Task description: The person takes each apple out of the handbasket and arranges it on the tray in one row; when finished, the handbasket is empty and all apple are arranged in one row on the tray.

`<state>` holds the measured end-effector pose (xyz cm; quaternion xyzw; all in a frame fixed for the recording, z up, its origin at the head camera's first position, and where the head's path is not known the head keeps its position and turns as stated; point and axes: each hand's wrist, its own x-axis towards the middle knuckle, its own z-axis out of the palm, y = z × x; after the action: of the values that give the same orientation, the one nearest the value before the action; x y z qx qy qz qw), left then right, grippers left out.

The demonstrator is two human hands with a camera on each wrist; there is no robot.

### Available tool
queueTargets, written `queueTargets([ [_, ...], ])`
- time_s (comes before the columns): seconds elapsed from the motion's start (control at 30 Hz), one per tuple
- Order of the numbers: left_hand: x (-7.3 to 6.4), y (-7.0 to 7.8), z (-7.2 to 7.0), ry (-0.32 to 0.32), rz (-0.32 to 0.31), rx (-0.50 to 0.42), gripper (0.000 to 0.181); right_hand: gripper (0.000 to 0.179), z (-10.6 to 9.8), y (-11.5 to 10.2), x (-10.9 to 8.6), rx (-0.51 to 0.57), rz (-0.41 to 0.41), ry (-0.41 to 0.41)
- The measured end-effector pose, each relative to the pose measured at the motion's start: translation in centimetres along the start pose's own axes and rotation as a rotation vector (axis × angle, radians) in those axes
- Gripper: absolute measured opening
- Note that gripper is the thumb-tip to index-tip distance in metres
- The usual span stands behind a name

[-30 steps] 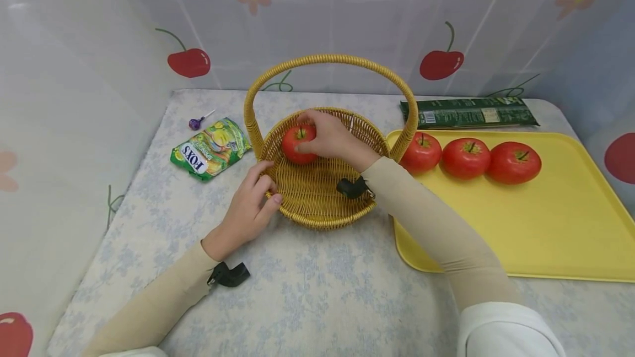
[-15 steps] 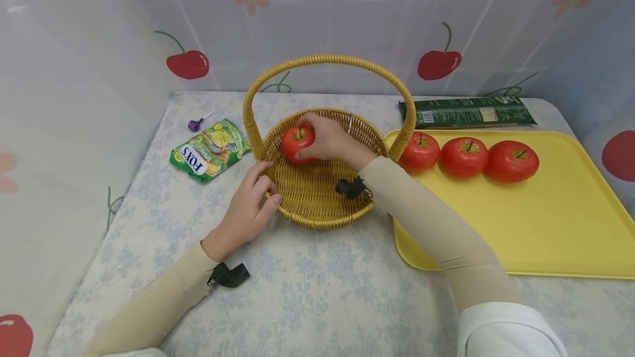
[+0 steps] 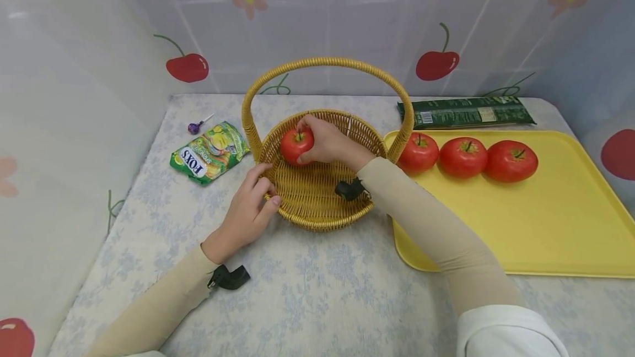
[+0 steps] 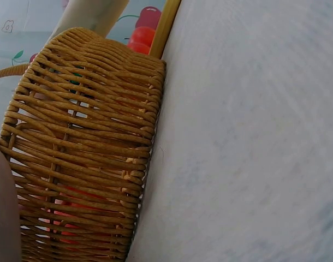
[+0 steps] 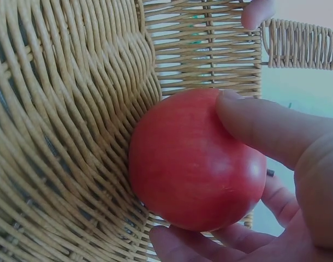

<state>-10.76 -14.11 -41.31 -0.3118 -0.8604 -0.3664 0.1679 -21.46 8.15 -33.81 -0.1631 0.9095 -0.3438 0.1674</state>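
A yellow wicker basket (image 3: 317, 223) with a tall hoop handle stands on the table. Inside it, towards the far left wall, is a red apple (image 3: 292, 147) with a dark stem. My right hand (image 3: 324, 139) reaches in from the right and grips that apple (image 5: 194, 164), thumb on one side and fingers on the other, as the right wrist view shows. The apple sits against the woven floor or wall. My left hand (image 3: 248, 208) holds the basket's near-left rim with curled fingers. In the left wrist view the woven wall (image 4: 84, 142) hides most of the inside.
On the right lies a yellow tray (image 3: 526, 230) with three apples (image 3: 463, 157) in a row. Behind it is a long dark green packet (image 3: 468, 113). Left of the basket are a green FOX'S candy bag (image 3: 210, 153) and a purple lollipop (image 3: 195, 126). Patterned curtains enclose the table.
Both hands keep their places, the right one still on the apple in the basket. The head view has shifted very slightly.
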Motion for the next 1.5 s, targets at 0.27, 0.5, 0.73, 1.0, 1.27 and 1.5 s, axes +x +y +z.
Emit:
queueTargets([
  [0.27, -0.01, 0.12, 0.08, 0.003, -0.001, -0.004, 0.064, 0.053, -0.15, 0.16, -0.09, 0.011, 0.017, -0.028],
  [0.5, -0.03, 0.05, 0.30, -0.010, -0.005, -0.011, 0.063, 0.050, -0.15, 0.62, -0.03, 0.044, 0.009, -0.045],
  [0.73, 0.01, 0.23, 0.32, -0.004, -0.005, -0.013, 0.063, 0.049, -0.10, 0.89, 0.24, 0.074, -0.015, -0.064],
  [1.0, -0.03, 0.18, 0.26, 0.005, -0.003, -0.004, 0.064, 0.060, 0.03, 0.75, 0.27, 0.081, -0.025, -0.128],
  [1.27, -0.02, 0.08, 0.11, 0.000, -0.001, 0.003, 0.062, 0.059, 0.17, 0.67, 0.22, 0.074, -0.024, -0.135],
  [1.5, -0.04, 0.08, -0.08, -0.009, -0.009, 0.009, 0.064, 0.058, 0.23, 0.57, 0.29, 0.049, -0.042, -0.122],
])
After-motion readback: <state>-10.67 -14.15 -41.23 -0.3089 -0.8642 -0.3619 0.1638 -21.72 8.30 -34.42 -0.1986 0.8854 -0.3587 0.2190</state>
